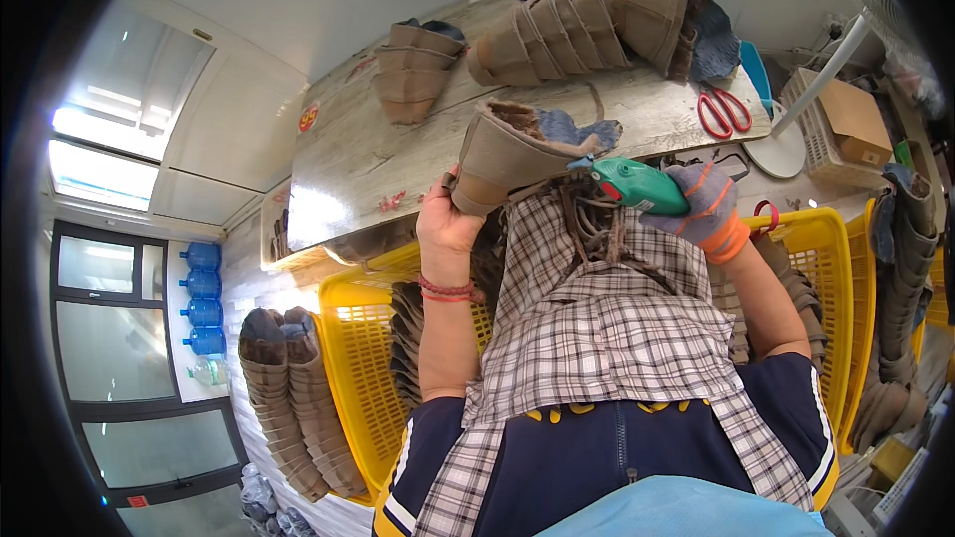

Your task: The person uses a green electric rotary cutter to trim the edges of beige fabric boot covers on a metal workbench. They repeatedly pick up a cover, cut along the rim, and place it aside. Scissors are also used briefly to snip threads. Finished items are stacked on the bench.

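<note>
My left hand (448,224), bare with red bands at the wrist, grips the toe end of a brown boot upper (507,161). The upper has a furry lining and a blue-grey patch at its opening, and it is held over my lap at the table's near edge. In my right hand (708,207), gloved in grey and orange, is a green handheld electric cutter (639,186). Its tip lies close to the open edge of the upper; whether they touch I cannot tell. Brown strips of trimmed material (597,224) hang over my checked apron (607,338).
On the table (348,179) rest a short stack of uppers (418,70), a long nested row (567,30) and red-handled scissors (724,111). Yellow baskets (363,368) with more uppers flank me. Stacked uppers (288,398) stand at left; a fan stand (776,154) is at right.
</note>
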### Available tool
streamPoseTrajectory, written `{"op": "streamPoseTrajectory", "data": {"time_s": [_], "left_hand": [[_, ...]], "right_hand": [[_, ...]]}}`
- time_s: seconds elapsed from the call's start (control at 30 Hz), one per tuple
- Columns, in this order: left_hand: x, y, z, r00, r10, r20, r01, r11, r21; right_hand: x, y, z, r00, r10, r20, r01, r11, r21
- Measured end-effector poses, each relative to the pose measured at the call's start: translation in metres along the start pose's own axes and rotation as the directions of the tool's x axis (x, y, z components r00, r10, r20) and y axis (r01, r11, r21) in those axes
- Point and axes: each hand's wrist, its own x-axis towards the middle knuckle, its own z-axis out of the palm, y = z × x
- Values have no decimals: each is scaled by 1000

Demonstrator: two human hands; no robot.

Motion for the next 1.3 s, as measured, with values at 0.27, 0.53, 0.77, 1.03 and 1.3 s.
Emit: {"op": "streamPoseTrajectory", "data": {"time_s": [0.27,0.53,0.77,1.03,1.3], "left_hand": [[-13,-38,25,954,185,236,-232,954,190],[-17,-52,25,834,351,426,-528,733,429],[-13,-58,17,717,345,606,-682,527,507],[-5,-64,-14,630,397,667,-618,-263,741],[4,-65,-15,429,-1,903,-429,-880,203]], "right_hand": [[9,-17,15,995,95,3,-95,985,142],[19,-33,29,987,134,-84,-109,961,254],[27,-43,40,959,282,8,-258,866,429],[32,-47,47,910,413,34,-365,760,537],[39,-52,41,817,563,124,-499,582,643]]}}
